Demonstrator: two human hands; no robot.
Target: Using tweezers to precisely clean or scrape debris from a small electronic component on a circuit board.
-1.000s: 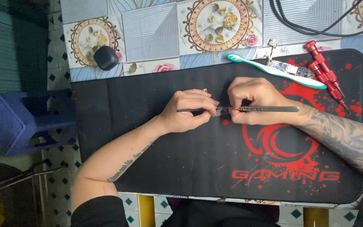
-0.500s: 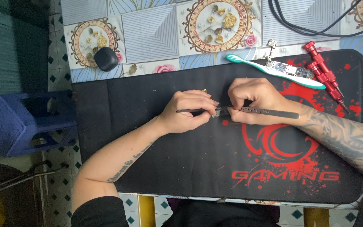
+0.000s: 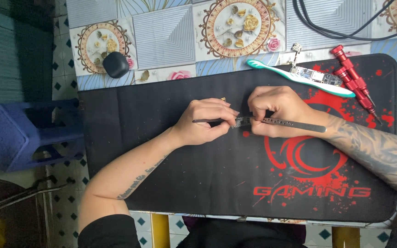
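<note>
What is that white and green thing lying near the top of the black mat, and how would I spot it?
Start at the big black desk mat with its red splatter design and follow its far edge toward the right. There lies a toothbrush, white with a teal handle, resting partly on a small circuit board. Unlike the red screwdrivers beside it, it is pale, long and slightly curved.

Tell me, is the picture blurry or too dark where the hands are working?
Head view: sharp and evenly lit; the left hand and right hand show clearly on the black mat, with only soft shadows. The tiny part between the fingers is too small to make out.
</note>
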